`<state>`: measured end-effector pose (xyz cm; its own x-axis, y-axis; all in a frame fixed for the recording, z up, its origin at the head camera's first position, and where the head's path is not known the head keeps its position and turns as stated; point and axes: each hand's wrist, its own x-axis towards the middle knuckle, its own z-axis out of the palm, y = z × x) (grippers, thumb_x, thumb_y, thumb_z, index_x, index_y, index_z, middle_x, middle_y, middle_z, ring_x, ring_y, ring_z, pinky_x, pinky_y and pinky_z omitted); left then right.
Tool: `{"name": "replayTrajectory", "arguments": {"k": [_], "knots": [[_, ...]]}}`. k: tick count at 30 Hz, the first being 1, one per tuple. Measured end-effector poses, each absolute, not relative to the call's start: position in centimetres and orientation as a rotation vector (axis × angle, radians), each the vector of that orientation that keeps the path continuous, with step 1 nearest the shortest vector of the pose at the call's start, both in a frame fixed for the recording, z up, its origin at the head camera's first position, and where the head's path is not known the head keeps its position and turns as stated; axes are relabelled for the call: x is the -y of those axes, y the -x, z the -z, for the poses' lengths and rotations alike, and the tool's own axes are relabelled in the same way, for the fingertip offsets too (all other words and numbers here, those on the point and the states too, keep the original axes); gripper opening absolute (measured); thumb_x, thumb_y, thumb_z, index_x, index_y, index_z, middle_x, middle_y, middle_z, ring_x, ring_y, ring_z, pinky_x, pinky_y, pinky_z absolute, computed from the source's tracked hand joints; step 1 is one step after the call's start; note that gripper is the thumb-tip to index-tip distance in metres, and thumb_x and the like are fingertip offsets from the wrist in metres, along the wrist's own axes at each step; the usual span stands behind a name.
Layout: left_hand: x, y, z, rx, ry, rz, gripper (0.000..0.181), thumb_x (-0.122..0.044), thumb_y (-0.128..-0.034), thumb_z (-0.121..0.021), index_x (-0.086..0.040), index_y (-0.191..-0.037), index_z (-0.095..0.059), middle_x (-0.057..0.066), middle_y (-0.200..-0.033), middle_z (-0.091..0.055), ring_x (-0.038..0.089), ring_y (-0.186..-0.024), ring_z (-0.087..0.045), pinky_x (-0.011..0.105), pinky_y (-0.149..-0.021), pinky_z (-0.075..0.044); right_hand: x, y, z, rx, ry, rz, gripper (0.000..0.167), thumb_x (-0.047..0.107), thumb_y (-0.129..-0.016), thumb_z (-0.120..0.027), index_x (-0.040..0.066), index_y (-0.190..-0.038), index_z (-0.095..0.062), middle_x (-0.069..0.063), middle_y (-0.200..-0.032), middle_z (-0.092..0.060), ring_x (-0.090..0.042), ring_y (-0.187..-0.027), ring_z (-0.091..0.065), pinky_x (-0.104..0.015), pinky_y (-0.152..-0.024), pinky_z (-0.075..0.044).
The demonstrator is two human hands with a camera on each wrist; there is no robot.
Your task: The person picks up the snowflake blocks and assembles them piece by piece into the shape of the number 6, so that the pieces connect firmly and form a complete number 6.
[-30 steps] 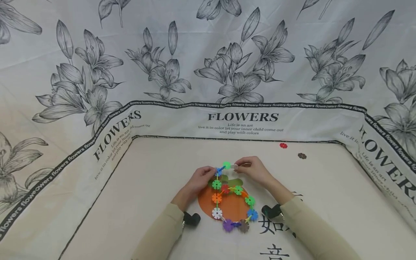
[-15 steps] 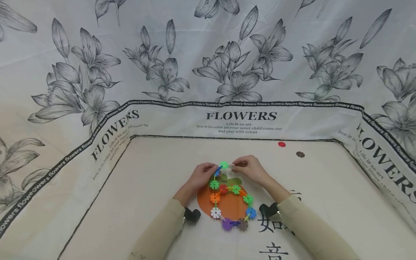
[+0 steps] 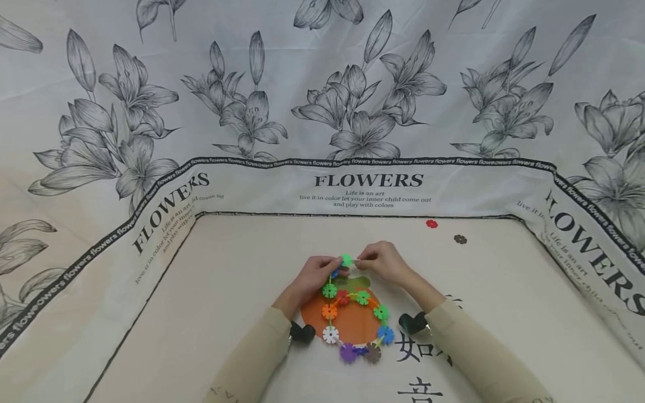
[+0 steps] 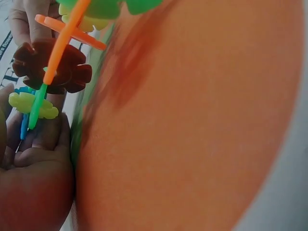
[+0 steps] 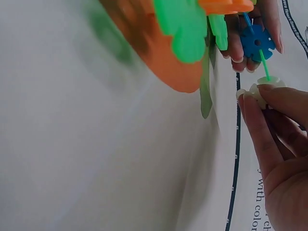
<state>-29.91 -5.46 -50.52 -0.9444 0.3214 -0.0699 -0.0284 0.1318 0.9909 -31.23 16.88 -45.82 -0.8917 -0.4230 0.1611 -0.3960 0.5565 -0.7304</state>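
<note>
A chain of interlocking snowflake discs [image 3: 330, 312] hangs from my left hand [image 3: 312, 280] and closes into a loop lower down. Its discs are green, orange, white, purple, brown, blue and red, joined by edge-on discs. My left hand grips the chain's upper end by a blue disc [image 5: 257, 43], just below the topmost green disc [image 3: 346, 260]. A white disc [image 5: 255, 94] is pinched between thumb and fingers of my right hand [image 3: 387, 264], against the green disc's edge. Whether their slots interlock cannot be told. The left wrist view shows a dark red disc [image 4: 50, 67] close up.
A loose red disc [image 3: 431, 224] and a loose brown disc [image 3: 460, 239] lie toward the back right of the cloth [image 3: 242, 268]. Under the chain is a printed orange fruit [image 3: 312, 313]. Flower-printed fabric [image 3: 373, 190] rises behind and at both sides.
Both hands stay together at the chain's top. The green disc has turned to face the camera more and dropped slightly. The whole scene has shifted a little left in view.
</note>
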Motion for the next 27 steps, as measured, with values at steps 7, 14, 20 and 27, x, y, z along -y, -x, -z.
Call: {"name": "replayTrajectory", "arguments": {"k": [7,14,20,27], "knots": [[5.4,30.0,50.3,-2.142,-0.293,-1.879,0.037,-0.035,-0.1064,-0.056,-0.005,-0.115,-0.076,0.007,-0.099,-0.078,0.016,-0.105,-0.069,0.036,-0.102,-0.051,-16.6,31.7,45.4,-2.721,0.746,1.236,0.005,0.004,-0.090,-0.076,0.006,-0.087,-0.079,0.000,-0.082,-0.073,-0.013,-0.075,-0.066,-0.028,-0.071,-0.055],[5.3,29.9,50.5,-2.123,-0.228,-1.895,0.039,-0.039,-0.1065,-0.055,-0.006,-0.117,-0.073,0.006,-0.102,-0.078,0.017,-0.104,-0.070,0.038,-0.102,-0.050,-17.9,32.0,45.1,-2.713,0.736,1.117,0.021,0.015,-0.092,-0.076,0.003,-0.109,-0.075,-0.006,-0.102,-0.074,-0.021,-0.091,-0.068,-0.037,-0.081,-0.056],[5.1,29.9,50.4,-2.103,-0.191,-1.920,0.038,-0.041,-0.1056,-0.056,-0.008,-0.115,-0.074,0.005,-0.101,-0.078,0.017,-0.103,-0.070,0.038,-0.101,-0.051,-23.6,34.4,44.9,-2.854,0.548,1.090,0.040,0.017,-0.096,-0.071,-0.007,-0.127,-0.064,-0.021,-0.115,-0.070,-0.036,-0.105,-0.066,-0.049,-0.090,-0.054],[5.2,29.5,50.5,-2.086,-0.157,-1.939,0.038,-0.041,-0.1056,-0.056,-0.009,-0.115,-0.073,0.005,-0.101,-0.078,0.017,-0.102,-0.069,0.037,-0.099,-0.052,-30.1,38.0,45.5,-2.935,-0.097,1.063,0.062,0.022,-0.104,-0.055,-0.009,-0.153,-0.032,-0.036,-0.148,-0.039,-0.052,-0.134,-0.042,-0.063,-0.108,-0.038]]}}
